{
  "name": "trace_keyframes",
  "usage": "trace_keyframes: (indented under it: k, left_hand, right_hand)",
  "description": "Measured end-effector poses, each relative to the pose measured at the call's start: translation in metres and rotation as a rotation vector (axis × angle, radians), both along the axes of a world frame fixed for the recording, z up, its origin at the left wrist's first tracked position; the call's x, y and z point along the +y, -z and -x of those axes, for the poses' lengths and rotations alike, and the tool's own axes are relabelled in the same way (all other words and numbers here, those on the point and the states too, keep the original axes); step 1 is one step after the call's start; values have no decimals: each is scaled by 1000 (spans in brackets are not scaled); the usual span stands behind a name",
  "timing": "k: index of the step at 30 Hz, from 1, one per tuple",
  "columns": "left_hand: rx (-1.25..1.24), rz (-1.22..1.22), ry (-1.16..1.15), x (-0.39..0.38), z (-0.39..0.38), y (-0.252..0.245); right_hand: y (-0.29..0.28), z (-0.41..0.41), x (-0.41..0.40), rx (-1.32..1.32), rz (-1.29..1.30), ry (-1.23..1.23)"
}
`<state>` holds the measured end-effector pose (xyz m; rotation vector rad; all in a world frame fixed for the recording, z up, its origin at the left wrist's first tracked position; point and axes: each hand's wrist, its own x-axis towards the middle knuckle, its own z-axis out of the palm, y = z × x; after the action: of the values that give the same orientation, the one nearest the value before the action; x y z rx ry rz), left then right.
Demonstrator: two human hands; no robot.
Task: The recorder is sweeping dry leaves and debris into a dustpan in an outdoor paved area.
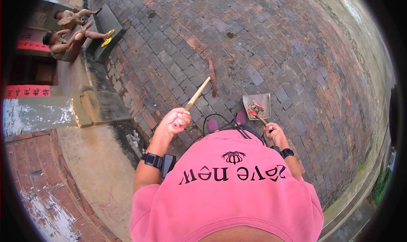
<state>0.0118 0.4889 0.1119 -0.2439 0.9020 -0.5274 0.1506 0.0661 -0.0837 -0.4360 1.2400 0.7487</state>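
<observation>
My left hand (177, 121) is closed around the wooden handle of a broom (198, 94). The broom's reddish-brown head (212, 79) rests at or just over the brick paving, ahead of my feet, and looks slightly blurred. On the right, my right hand (274, 131) grips the short handle of a dustpan (266, 101). Its grey pan lies low near my right shoe, and red and pale scraps of litter (257, 107) are in it. Bits of dry debris (232, 71) lie on the paving between the broom head and the pan's far side.
Two people (65, 46) sit on a ledge by stone steps (108, 32) at the upper left. A raised concrete block (106, 107) juts out at my left. Black cables (222, 119) hang in front of my shoes. A pale wall (356, 29) curves along the right.
</observation>
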Motion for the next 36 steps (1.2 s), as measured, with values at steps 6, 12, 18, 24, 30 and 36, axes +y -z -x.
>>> trace_keyframes:
  k: [6, 12, 18, 24, 30, 36]
  left_hand:
    - [79, -123, 102, -12, 3, 7]
    - [57, 88, 67, -16, -16, 42]
    - [2, 178, -26, -18, -31, 52]
    - [-103, -198, 316, -14, -18, 16]
    - [-143, -785, 774, -10, -4, -37]
    - [-199, -800, 963, 12, -6, -61]
  right_hand:
    - [2, -1, -1, 9, 7, 6]
    - [3, -2, -1, 20, 15, 30]
    - [2, -2, -3, 21, 23, 45]
    - [1, -1, -6, 27, 30, 55]
    - [5, 0, -9, 42, 35, 72]
    - [7, 2, -11, 57, 38, 95]
